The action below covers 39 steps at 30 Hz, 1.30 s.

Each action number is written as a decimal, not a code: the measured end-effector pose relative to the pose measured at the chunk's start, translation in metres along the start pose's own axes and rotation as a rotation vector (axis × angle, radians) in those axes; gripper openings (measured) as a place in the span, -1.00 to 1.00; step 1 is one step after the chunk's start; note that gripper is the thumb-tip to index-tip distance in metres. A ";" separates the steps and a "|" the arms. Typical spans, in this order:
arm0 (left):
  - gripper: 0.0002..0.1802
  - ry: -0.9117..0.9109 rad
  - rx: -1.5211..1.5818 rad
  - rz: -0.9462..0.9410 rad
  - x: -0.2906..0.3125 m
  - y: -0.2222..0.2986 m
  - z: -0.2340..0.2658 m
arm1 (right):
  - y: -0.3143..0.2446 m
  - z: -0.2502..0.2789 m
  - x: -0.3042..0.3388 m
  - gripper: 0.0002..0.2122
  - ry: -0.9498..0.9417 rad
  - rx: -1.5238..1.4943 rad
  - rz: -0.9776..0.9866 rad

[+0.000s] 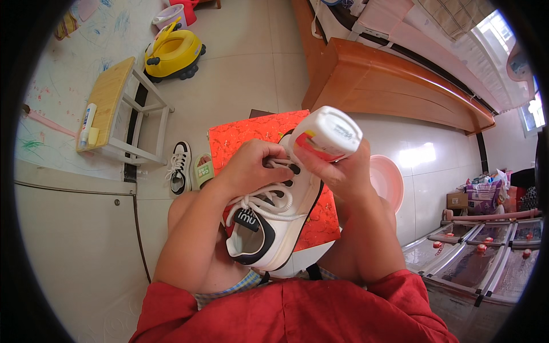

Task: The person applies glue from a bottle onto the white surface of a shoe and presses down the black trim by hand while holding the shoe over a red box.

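The white bottle (pixel 338 130) was in the right hand (pixel 344 170), gripped round its body and tilted so its base faced up; its mouth and its contents could not be seen. The shoe (pixel 289 237), white with dark trim, stood slanted over the red-patterned worktop (pixel 234 130), its heel toward the person. Its collar gaped open on a pale lining, and the white laces (pixel 269 203) were knotted across its tongue. The left hand (pixel 247 167) was bent over the upper, thumb and fingers nearly closed at the laces; whether it pinched them could not be told.

The bottle and right hand hid much of the toe. Beyond the right forearm, which covered part of it, a pink basin (pixel 390 178) sat on the floor. At lower right was a clear-panelled case (pixel 473 264) with red knobs, its contents too unclear to name.

On the left, a similar shoe (pixel 180 164) lay beside a green slipper (pixel 205 171) with a foot in it. Farther off stood a wooden-topped stool (pixel 110 94) bearing a white tube (pixel 87 124), then a yellow wheeled toy (pixel 178 47) near a pale purple bucket (pixel 167 17).
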State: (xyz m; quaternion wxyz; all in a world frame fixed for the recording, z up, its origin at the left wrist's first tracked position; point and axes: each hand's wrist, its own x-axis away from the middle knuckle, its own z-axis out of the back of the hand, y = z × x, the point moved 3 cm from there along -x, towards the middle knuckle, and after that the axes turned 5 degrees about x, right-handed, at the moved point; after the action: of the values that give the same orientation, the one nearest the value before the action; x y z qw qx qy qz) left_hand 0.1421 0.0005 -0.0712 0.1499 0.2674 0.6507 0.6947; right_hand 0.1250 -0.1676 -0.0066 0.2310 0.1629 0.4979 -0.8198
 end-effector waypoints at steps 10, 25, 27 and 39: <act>-0.85 0.002 0.085 0.111 0.002 0.004 0.000 | 0.005 0.007 0.006 -0.76 0.138 -0.062 -0.081; -0.90 -0.023 0.278 0.157 0.005 -0.001 0.003 | -0.002 0.014 0.019 -0.78 0.200 -0.035 -0.043; -0.91 -0.011 0.302 0.177 0.006 0.005 0.003 | -0.004 0.015 0.021 -0.76 0.179 -0.102 -0.100; -0.91 0.049 0.378 0.166 -0.002 0.004 0.007 | -0.001 0.007 0.012 -0.71 0.386 -0.166 -0.170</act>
State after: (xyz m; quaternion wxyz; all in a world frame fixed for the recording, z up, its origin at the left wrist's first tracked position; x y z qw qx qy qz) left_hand 0.1483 0.0044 -0.0680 0.0236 0.3265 0.7486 0.5766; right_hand 0.1139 -0.1761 -0.0091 0.0738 0.2547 0.6107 -0.7461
